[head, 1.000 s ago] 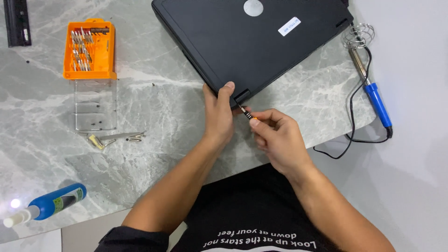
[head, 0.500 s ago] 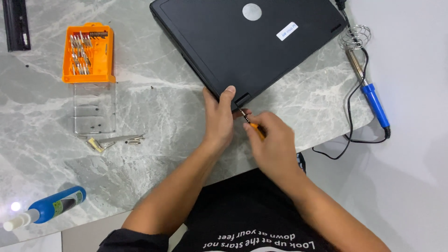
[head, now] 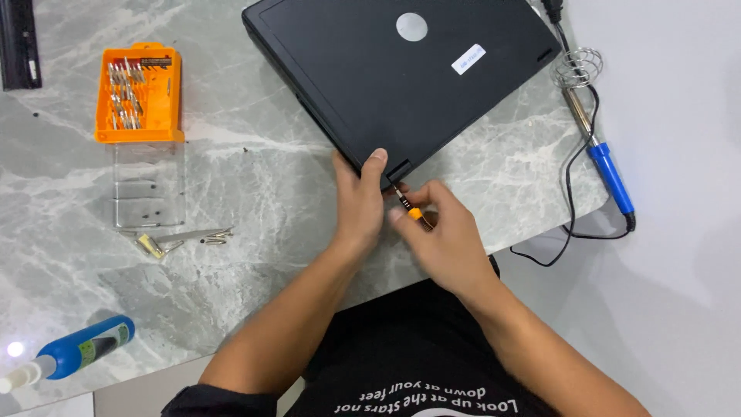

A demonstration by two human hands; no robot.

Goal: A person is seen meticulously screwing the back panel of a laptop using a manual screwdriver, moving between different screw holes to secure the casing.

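Here the left hand [head: 359, 202] is pressing the black laptop [head: 401, 73] steady while the right hand [head: 444, 235] is pinching a small screwdriver [head: 409, 207] at its corner.

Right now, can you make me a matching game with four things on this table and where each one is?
Things:
1. laptop
2. bit case
3. soldering iron
4. squeeze bottle

Places:
A. far right edge of the table, blue handle
B. near left corner, lying on its side
C. top middle, black, closed, left hand on its near corner
D. upper left, orange, full of metal bits

Pairs: 1-C, 2-D, 3-A, 4-B
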